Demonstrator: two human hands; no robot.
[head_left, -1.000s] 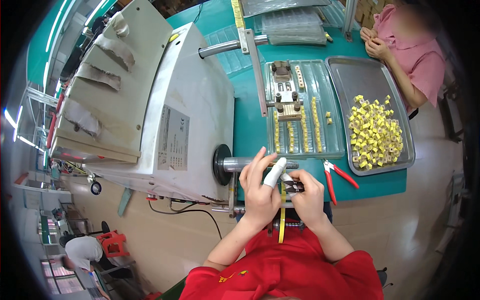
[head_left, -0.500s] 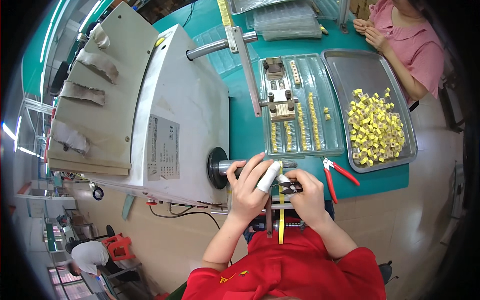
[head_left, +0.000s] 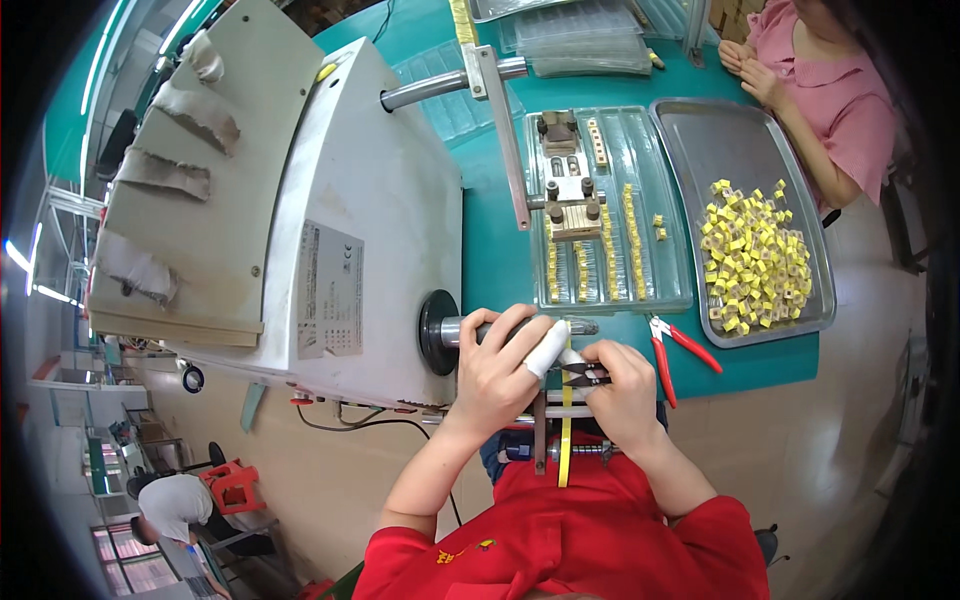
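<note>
My left hand (head_left: 497, 378) curls over the metal spindle (head_left: 578, 327) of the machine, its index finger and thumb wrapped in white. Those wrapped fingers close on a narrow yellow tape (head_left: 566, 440), which runs down toward my red shirt. Just to the right, my right hand (head_left: 626, 392) grips small black snips (head_left: 588, 374). The snips point left, with their tips beside the wrapped fingers and the tape. My fingers partly hide the spindle and whatever is on it.
A white machine (head_left: 385, 210) stands left. Beyond my hands, a clear tray (head_left: 678, 285) holds rows of yellow-wrapped parts under a metal fixture (head_left: 575, 220). Red-handled cutters (head_left: 690, 350) lie by a metal tray (head_left: 825, 300) of loose yellow pieces (head_left: 755, 260). A person in pink (head_left: 835, 110) sits far right.
The whole view has shifted slightly. My right hand has turned the snips a little, so their blades show more to the left. My left hand stays at the spindle and tape.
</note>
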